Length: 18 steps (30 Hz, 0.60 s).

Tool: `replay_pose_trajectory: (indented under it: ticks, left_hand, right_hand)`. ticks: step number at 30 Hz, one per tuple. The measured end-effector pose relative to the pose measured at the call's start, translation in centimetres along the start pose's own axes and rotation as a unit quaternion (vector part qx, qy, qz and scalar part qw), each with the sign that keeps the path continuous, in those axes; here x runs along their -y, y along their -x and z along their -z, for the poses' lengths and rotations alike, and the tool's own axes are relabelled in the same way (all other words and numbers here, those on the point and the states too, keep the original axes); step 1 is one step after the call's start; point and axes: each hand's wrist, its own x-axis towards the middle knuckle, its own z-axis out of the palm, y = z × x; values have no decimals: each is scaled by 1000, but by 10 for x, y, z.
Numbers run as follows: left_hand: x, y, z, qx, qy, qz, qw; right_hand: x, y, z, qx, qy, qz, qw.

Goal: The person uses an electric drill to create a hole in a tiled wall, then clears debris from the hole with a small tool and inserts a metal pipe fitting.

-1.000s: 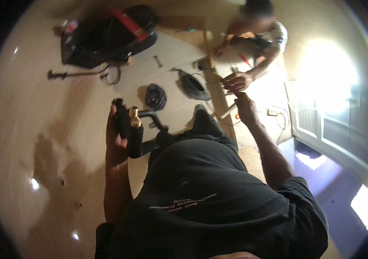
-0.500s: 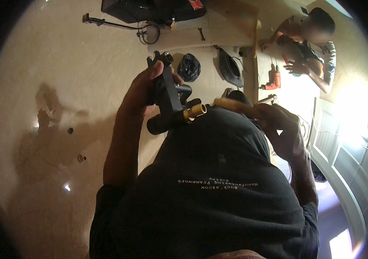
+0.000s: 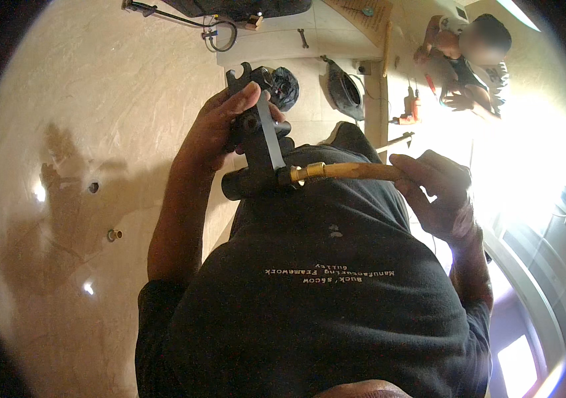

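Head view looks straight down over a dark shirt to a pale tiled floor. I see the left hand curled around the upper part of a black tap fitting, thumb laid across its top and fingers wrapped behind it, so the fitting stands raised in front of the chest. A grey strip runs down the front of the fitting. From the lower right side of the fitting a brass nut sticks out, and a tan hose runs on from it toward the right. The right hand closes its fingers on the far end of that hose, pinching it between thumb and fingers.

On the floor just beyond the fitting lies a dark coiled bundle, and a black pouch lies near it to the right. A red drill rests farther right beside a wooden strip. Another person crouches at the upper right, well apart from my hands. Two small round fittings sit in the surface at the left.
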Motion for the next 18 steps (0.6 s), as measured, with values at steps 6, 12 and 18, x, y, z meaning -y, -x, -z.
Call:
replay_pose_trajectory:
  ticks: [6, 12, 18]
  left_hand:
    - [-7, -6, -1, 25, 1, -15, 1000]
    - [-11, -3, 0, 37, 13, -31, 999]
    - [-14, -1, -3, 36, 51, -26, 998]
  right_hand:
    - [2, -18, 15, 13, 56, 80, 995]
    - [14, -34, 23, 57, 102, 109, 987]
    - [22, -46, 30, 122, 157, 75, 977]
